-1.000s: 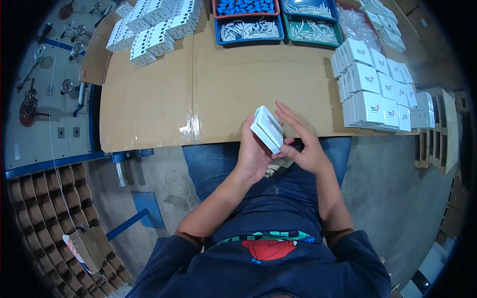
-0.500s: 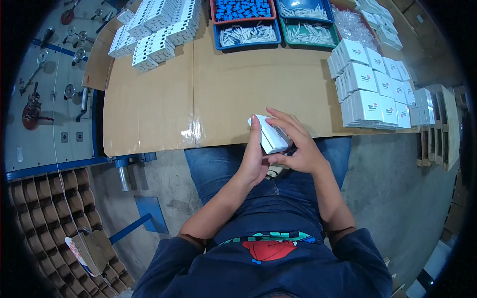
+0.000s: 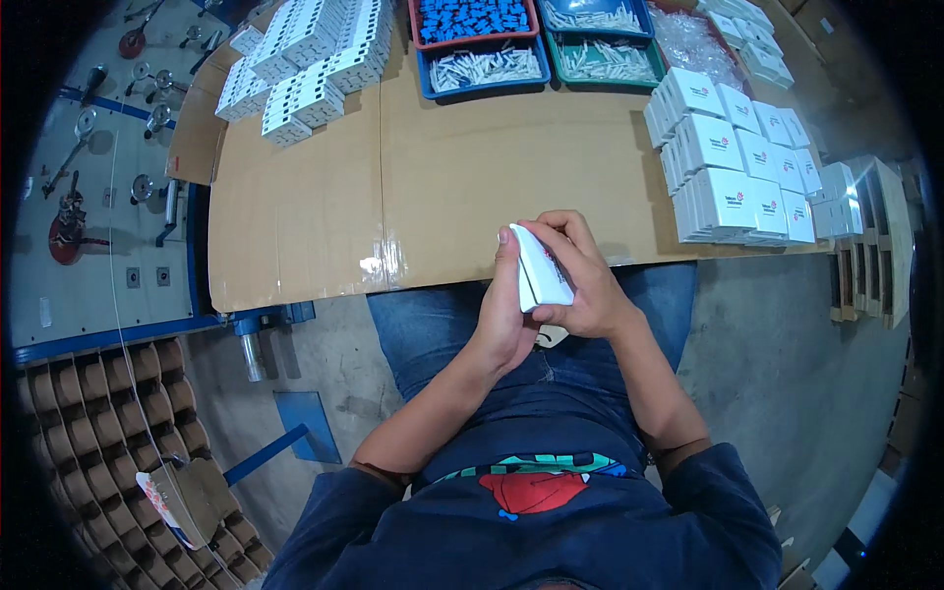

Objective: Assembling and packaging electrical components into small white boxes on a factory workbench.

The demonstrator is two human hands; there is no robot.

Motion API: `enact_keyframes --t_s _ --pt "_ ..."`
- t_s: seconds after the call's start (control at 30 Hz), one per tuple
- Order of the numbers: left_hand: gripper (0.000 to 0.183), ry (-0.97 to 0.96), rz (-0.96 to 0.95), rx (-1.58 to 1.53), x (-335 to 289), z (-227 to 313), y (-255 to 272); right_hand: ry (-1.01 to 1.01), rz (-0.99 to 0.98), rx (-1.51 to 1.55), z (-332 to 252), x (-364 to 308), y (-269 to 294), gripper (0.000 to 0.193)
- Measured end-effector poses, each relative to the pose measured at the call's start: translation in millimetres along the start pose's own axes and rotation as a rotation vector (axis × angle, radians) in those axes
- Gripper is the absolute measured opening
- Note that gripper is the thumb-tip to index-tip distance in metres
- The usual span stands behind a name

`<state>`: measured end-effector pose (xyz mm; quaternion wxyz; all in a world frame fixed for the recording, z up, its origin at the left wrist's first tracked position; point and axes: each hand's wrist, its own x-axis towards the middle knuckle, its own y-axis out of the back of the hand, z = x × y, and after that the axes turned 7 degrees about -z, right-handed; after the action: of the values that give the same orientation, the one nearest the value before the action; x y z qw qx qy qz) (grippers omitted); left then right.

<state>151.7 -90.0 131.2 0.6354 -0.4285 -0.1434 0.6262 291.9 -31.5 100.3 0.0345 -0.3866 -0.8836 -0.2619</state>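
Between my two hands, over my lap near the table's front edge, is a white plastic box (image 3: 539, 270) with a dark seam along its side and a small print on one face. My left hand (image 3: 501, 310) clasps its left side, thumb up along the edge. Around the right side wrap the fingers of my right hand (image 3: 590, 285), with its thumb at the near end. The box is tilted, and my fingers hide part of it. A small pale object (image 3: 552, 335) shows below my hands, its kind unclear.
Cardboard covers the table (image 3: 295, 216). White boxes with printed faces (image 3: 723, 202) are stacked at right; white parts with dark openings (image 3: 324, 74) at far left. Trays at the back hold blue pieces (image 3: 472, 18) and white sticks (image 3: 487, 69). A partitioned carton (image 3: 98, 423) stands lower left.
My right fingers have closed down over the box. It has turned slightly in my hands, and the seam between its halves looks narrower. The view has shifted a little.
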Motion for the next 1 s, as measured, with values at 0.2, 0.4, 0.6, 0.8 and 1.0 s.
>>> enact_keyframes --t_s 0.2,0.4,0.6,0.8,1.0 --pt "0.067 0.02 0.007 0.019 -1 -3 1 0.055 0.055 0.01 3 -3 -2 0.095" --pt "0.07 0.01 0.005 0.028 0 -5 4 0.068 0.05 0.074 10 -3 -5 0.098" --pt "0.068 0.033 0.091 0.023 0 -4 -2 0.002 0.005 0.133 10 -3 -1 0.101" --pt "0.067 -0.157 0.088 0.126 5 -8 14 -0.053 0.055 0.13 3 -3 8 0.095" --pt "0.067 -0.228 -0.054 0.232 4 -7 17 -0.225 -0.018 0.327 -6 -2 3 0.089"
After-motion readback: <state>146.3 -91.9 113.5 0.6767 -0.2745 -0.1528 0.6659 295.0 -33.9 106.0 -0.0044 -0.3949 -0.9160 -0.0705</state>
